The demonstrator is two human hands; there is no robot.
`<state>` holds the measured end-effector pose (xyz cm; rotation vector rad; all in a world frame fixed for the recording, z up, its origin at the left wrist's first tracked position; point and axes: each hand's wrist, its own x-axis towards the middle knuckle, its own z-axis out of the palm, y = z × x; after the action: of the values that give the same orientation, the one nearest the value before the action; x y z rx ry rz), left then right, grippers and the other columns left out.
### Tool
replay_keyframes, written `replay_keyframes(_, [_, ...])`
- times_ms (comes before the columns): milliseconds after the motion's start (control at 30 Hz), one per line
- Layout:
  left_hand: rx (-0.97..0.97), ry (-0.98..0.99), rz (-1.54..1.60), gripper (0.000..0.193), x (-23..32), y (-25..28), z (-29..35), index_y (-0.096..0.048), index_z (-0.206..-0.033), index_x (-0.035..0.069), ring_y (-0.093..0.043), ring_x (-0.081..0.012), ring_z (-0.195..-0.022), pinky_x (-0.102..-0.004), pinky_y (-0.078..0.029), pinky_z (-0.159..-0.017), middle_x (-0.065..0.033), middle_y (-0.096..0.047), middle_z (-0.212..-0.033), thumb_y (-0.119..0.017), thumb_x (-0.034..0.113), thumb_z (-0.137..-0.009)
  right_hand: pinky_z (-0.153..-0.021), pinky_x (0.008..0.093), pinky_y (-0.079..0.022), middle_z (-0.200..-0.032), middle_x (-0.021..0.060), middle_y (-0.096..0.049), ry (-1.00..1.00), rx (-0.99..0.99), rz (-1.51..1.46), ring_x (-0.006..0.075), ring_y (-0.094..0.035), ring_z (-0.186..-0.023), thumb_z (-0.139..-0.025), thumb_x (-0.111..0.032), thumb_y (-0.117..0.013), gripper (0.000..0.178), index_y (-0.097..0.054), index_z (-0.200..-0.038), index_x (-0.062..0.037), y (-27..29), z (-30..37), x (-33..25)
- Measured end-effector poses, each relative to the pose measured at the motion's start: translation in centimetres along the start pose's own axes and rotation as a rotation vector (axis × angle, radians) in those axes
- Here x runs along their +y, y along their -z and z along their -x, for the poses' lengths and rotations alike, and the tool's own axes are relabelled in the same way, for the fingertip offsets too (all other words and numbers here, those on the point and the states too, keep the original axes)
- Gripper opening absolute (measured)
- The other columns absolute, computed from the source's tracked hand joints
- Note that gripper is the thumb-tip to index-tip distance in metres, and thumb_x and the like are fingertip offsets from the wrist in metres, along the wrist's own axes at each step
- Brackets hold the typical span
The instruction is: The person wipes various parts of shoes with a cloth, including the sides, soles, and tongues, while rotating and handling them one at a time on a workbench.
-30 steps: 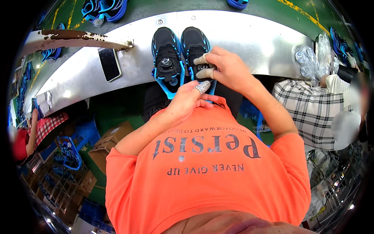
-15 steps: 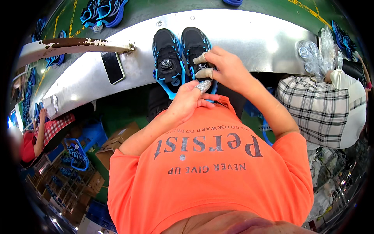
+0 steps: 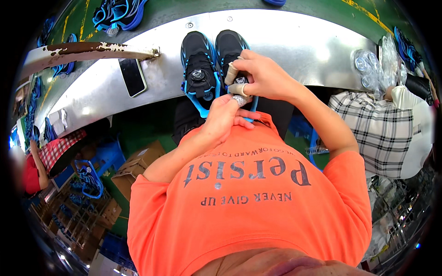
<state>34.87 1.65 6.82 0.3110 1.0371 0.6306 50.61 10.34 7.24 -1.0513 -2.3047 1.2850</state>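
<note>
Two black sneakers with bright blue trim stand side by side on the metal bench, toes pointing away from me. The left sneaker [image 3: 196, 55] is untouched; a round dial sits on its tongue. My right hand [image 3: 267, 76], with beige covers on thumb and finger, is closed around the dial area of the right sneaker [image 3: 228, 42]. At that shoe's heel end is my left hand [image 3: 222, 117], its silver-wrapped thumb at the collar and its other fingers stretched toward the heel. The hands partly hide the right sneaker's tongue and opening.
A phone [image 3: 132, 77] lies on the metal bench [image 3: 294, 50] below a rusty white bar [image 3: 92, 49]. Clear plastic packs [image 3: 368, 69] rest at the right beside a person in a plaid garment [image 3: 373, 129]. More sneakers [image 3: 120, 14] sit beyond the bench on a green surface.
My right thumb and finger have shifted slightly left over the right sneaker's dial area. My left hand stays at the heel. At far left, another person's arm has moved.
</note>
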Motion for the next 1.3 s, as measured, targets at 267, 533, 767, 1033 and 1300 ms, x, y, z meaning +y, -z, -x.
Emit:
replay_keyframes(267, [0.007,-0.001,0.02,0.036,0.0,0.0,-0.2,-0.047,-0.125,-0.008,-0.067,-0.0313,-0.094,-0.0359,-0.06,-0.069,-0.0186,-0.056,-0.121,-0.047,0.016,-0.098,-0.062,0.0271,-0.039,-0.086,0.0043,-0.05,-0.013,-0.175,-0.239,0.0145,-0.046,-0.071,-0.072,-0.016,-0.073,0.03,-0.07,-0.101,-0.0125,1.4,-0.8,1.0])
replay_keyframes(533, [-0.013,-0.011,0.082,0.035,0.1,-0.2,0.1,-0.048,-0.127,-0.004,-0.066,-0.0314,-0.097,-0.037,-0.058,-0.072,-0.0167,-0.056,-0.122,-0.048,0.017,-0.099,-0.065,0.0326,-0.047,-0.084,0.0053,-0.054,-0.02,0.091,0.066,0.0191,-0.056,-0.072,-0.074,-0.018,-0.075,0.035,-0.069,-0.108,-0.015,0.3,0.9,0.3])
replay_keyframes(767, [-0.03,0.012,0.074,0.036,0.2,-0.2,0.2,-0.047,-0.126,-0.006,-0.066,-0.031,-0.096,-0.0364,-0.058,-0.074,-0.0163,-0.056,-0.122,-0.047,0.018,-0.1,-0.071,0.0302,-0.045,-0.081,0.0055,-0.052,-0.018,-0.032,-0.076,0.0183,-0.053,-0.079,-0.08,-0.016,-0.07,0.036,-0.069,-0.115,-0.0206,1.6,0.8,0.8])
replay_keyframes(1033, [-0.058,0.004,0.103,0.034,-0.1,0.2,0.1,-0.047,-0.125,-0.006,-0.066,-0.0308,-0.096,-0.0365,-0.058,-0.074,-0.0161,-0.056,-0.122,-0.047,0.017,-0.099,-0.068,0.031,-0.046,-0.081,0.0071,-0.053,-0.132,0.192,0.058,0.02,-0.055,-0.074,-0.076,-0.02,-0.073,0.033,-0.072,-0.109,-0.0188,-1.2,1.9,-0.7])
replay_keyframes(1300, [-0.085,0.036,0.052,0.029,0.4,-0.1,-0.1,-0.048,-0.12,-0.005,-0.066,-0.0297,-0.095,-0.0358,-0.058,-0.075,-0.0155,-0.055,-0.121,-0.046,0.016,-0.1,-0.073,0.0375,-0.048,-0.085,0.0115,-0.06,-0.103,0.109,0.015,0.0282,-0.059,-0.082,-0.08,-0.02,-0.068,0.025,-0.07,-0.103,-0.012,-0.2,1.3,-1.0])
